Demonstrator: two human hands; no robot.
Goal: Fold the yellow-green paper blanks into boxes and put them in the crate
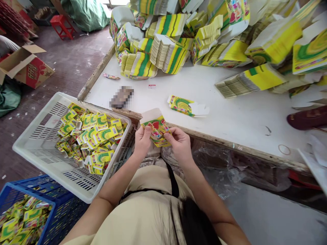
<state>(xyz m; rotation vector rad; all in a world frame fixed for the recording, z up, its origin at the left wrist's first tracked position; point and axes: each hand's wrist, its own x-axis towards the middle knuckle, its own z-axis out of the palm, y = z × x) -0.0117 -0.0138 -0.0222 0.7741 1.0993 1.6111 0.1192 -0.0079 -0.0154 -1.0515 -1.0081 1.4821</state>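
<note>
Between my two hands, just off the table's front edge, is a small yellow, green and red printed carton [156, 129] with a white flap standing up at its top. My left hand [143, 141] pinches its left side between thumb and fingers. The lower right side is gripped by my right hand [179, 140], thumb on the printed face. Beyond it on the table lies another carton [182, 104], its white end flap open to the right. At my left, a white plastic crate [46, 143] holds many small cartons of the same print.
Bundles of flat cartons [168, 54] are heaped along the back of the white table [153, 98]. A blue crate [48, 204] of cartons stands at lower left. A cardboard box [33, 69] and red stool [61, 25] are on the floor. A dark red object [306, 119] lies at right.
</note>
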